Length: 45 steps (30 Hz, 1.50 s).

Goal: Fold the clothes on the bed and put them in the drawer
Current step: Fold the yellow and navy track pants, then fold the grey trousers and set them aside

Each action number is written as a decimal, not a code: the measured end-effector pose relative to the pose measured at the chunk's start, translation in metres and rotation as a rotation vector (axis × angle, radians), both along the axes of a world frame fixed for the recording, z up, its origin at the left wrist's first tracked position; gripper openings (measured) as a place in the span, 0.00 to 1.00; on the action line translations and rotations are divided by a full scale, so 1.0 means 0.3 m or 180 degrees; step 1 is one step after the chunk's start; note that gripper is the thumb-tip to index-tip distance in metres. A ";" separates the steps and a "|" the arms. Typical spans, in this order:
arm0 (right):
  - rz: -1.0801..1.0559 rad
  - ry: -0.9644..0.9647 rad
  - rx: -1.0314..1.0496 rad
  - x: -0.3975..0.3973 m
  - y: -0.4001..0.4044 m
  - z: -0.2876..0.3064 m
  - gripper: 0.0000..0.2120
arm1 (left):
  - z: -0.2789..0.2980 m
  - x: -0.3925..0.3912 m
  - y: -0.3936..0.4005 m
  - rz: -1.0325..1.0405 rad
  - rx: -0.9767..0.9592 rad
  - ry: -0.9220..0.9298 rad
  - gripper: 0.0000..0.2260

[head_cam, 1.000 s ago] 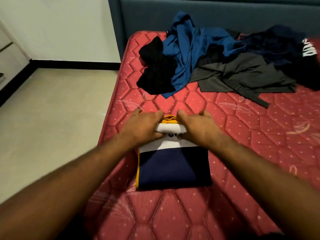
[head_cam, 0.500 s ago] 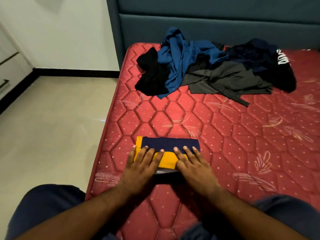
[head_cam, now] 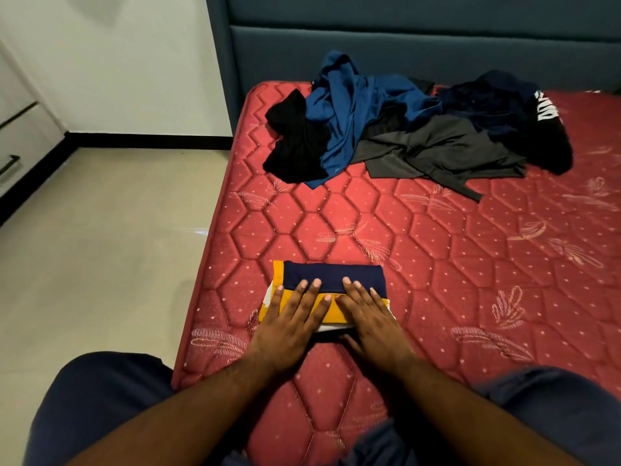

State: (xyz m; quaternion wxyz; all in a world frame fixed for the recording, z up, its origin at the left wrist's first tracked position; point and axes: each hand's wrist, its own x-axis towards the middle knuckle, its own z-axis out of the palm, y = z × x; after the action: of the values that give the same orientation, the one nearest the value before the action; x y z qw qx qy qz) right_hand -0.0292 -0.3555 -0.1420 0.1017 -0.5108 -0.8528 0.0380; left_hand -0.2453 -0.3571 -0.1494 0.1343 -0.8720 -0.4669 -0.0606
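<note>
Red quilted mattress is filling most of the head view, running up to a dark blue headboard, with pale floor lying to its left and a drawer front with a dark handle showing at the far left edge. Near the mattress's front left corner the folded garment, navy with yellow and a sliver of white, is sitting as a small flat packet, and both hands are lying on its near half. The left hand is resting palm down with its fingers straight and slightly spread, their tips reaching onto the navy band; the right hand is mirroring it just beside, fingers straight and close together, thumbs nearly meeting over the yellow strip. Nothing is being pinched or curled round: the garment is lying under the fingers, not between them, and this flat pressing is most likely setting the last crease so the packet is holding its shape for lifting. Well apart, by the headboard, the unfolded pile of black, blue, grey and dark navy clothes is waiting, loose and overlapping, so most of the folding seems to be lying ahead. Dark blue trouser knees are framing the bottom corners.
</note>
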 end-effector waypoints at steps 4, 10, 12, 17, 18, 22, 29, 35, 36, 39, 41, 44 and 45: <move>-0.0209 -0.0278 0.0131 -0.031 0.039 0.032 0.39 | 0.097 -0.029 0.100 -0.0222 -0.0548 -0.0169 0.24; -0.0778 0.0658 -0.0524 -0.006 0.245 0.250 0.30 | 0.473 0.057 0.372 -0.0302 -0.0746 -0.0279 0.20; -0.0903 0.1700 -0.0771 0.046 0.309 0.349 0.20 | 0.565 0.130 0.453 -0.0170 0.0075 -0.0487 0.19; -0.1289 0.4381 -0.1567 0.284 0.414 0.447 0.08 | 0.523 0.426 0.540 -0.0122 0.0091 -0.1442 0.29; -0.1474 0.4634 -0.1629 0.361 0.436 0.442 0.09 | 0.491 0.510 0.567 -0.0149 -0.0253 -0.1565 0.30; -0.2174 0.4797 -0.1602 0.663 0.486 0.369 0.12 | 0.342 0.824 0.665 -0.0220 -0.1359 -0.2001 0.33; -0.2920 0.4728 -0.1735 1.166 0.486 0.203 0.18 | 0.192 1.357 0.717 -0.0417 -0.1836 -0.1807 0.31; -0.3085 0.4132 -0.1892 1.497 0.427 0.136 0.19 | 0.113 1.625 0.663 -0.0462 -0.2194 -0.1602 0.28; -0.3063 0.4124 -0.1862 1.529 0.416 0.135 0.18 | 0.108 1.651 0.653 -0.0506 -0.2169 -0.1637 0.28; -0.2987 0.3994 -0.1900 1.585 0.379 0.140 0.19 | 0.083 1.721 0.624 -0.0620 -0.2030 -0.1678 0.29; -0.3040 0.3544 -0.1835 1.610 0.374 0.148 0.19 | 0.057 1.751 0.610 -0.0544 -0.1944 -0.1583 0.29; -0.3084 0.1785 -0.0580 1.646 0.426 0.186 0.23 | 0.034 1.773 0.604 -0.0412 -0.1792 -0.1485 0.33; -0.2938 0.1302 -0.0032 1.639 0.449 0.201 0.25 | 0.030 1.779 0.602 -0.0383 -0.1733 -0.1491 0.36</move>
State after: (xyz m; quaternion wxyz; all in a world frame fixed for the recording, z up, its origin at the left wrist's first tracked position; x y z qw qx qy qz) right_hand 0.4626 -0.2206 -0.0817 0.2705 -0.8172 -0.5004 0.0925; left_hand 0.2884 -0.1765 -0.1405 -0.2172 -0.8641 -0.4319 -0.1399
